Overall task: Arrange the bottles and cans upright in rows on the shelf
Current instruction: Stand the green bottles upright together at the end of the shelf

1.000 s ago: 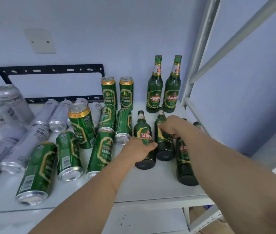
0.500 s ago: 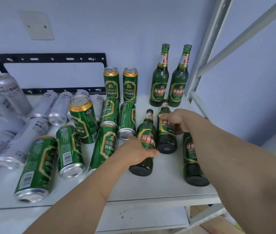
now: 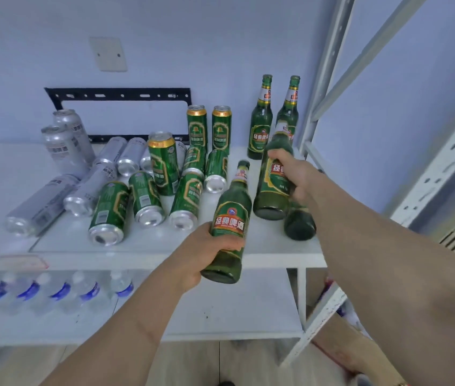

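Two green bottles lifted off the shelf, one in each hand.

Left hand (image 3: 206,254) wrapped round the lower body of a green bottle (image 3: 230,218), raised at the near edge of the shelf (image 3: 276,249); right hand (image 3: 293,174) gripping another bottle (image 3: 275,174), tilted, further back. Both lying flat a second ago, now ready for standing beside the upright pair (image 3: 261,121) at far right. One bottle (image 3: 300,222) and many cans (image 3: 109,213) still lying down.

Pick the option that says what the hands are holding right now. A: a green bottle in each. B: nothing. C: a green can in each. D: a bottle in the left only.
A: the left hand grips one green bottle low on its body, and the right hand grips another bottle.
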